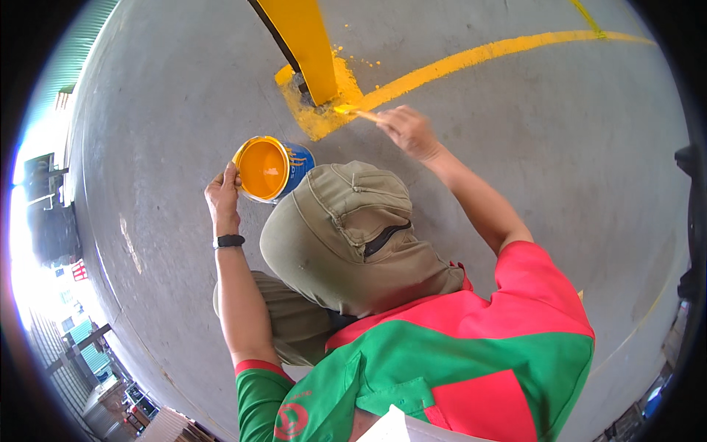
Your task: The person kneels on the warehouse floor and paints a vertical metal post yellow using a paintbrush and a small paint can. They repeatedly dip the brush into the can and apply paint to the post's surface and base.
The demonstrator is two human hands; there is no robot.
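A blue paint can [298, 163] with yellow paint inside is tilted so its mouth faces up toward me. My left hand [223, 193] grips its rim on the left side. In my right hand [407, 131] is a paintbrush [364, 114] with a pale handle, held by the fingers. Its yellow-coated bristles touch the floor patch by the foot of a yellow post [305, 44]. Fresh yellow paint [313, 127] covers the floor around that foot, with a bare grey spot at its left side.
A painted yellow line [471, 59] curves from the post's foot to the right across the grey concrete floor [177, 96]. Small yellow drips lie beside the post. My bent knee [346, 228] is close to the can. Stacked materials and bright openings line the far left.
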